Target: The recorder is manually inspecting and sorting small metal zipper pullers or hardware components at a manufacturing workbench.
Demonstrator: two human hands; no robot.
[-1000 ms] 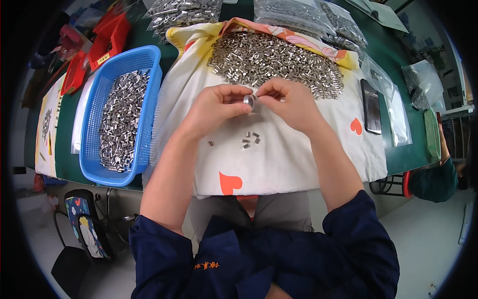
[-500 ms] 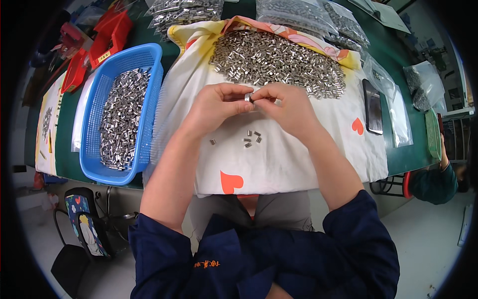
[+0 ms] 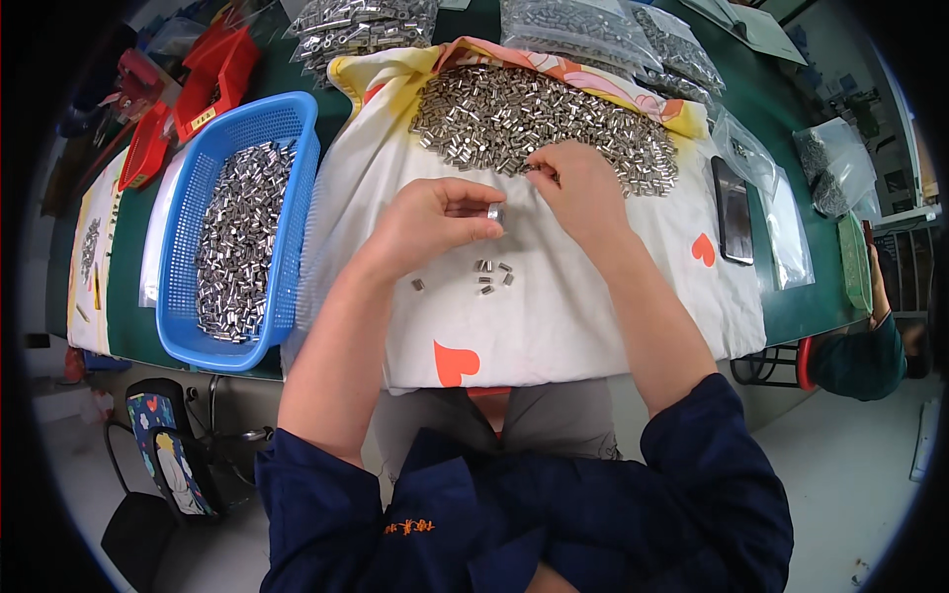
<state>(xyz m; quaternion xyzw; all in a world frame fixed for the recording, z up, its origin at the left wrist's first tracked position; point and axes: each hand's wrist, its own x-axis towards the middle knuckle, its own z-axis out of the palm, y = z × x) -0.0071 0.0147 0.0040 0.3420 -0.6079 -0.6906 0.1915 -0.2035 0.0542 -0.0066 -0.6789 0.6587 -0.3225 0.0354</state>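
Note:
Between the thumb and fingers of my left hand (image 3: 427, 219) is a small round silvery metal piece (image 3: 495, 212), held above the white cloth (image 3: 395, 346). My right hand (image 3: 581, 198) has its fingertips pinched together at the near edge of a big pile of small metal cylinders (image 3: 524, 104). Whatever those fingertips grip is too small to make out. Several loose cylinders (image 3: 485, 266) lie on the cloth below my hands, and one single cylinder (image 3: 417, 285) sits apart to their left.
A blue plastic basket (image 3: 170, 257) full of similar metal pieces stands at the left. Red bins (image 3: 222, 84) and bags of metal parts (image 3: 578, 30) are behind. At the right lie a phone (image 3: 733, 212) and a clear bag (image 3: 788, 242); another person's arm (image 3: 878, 282) shows beyond.
My hands have come apart. The right hand moved up and right to the pile's edge; the left keeps the round metal piece and has shifted slightly down.

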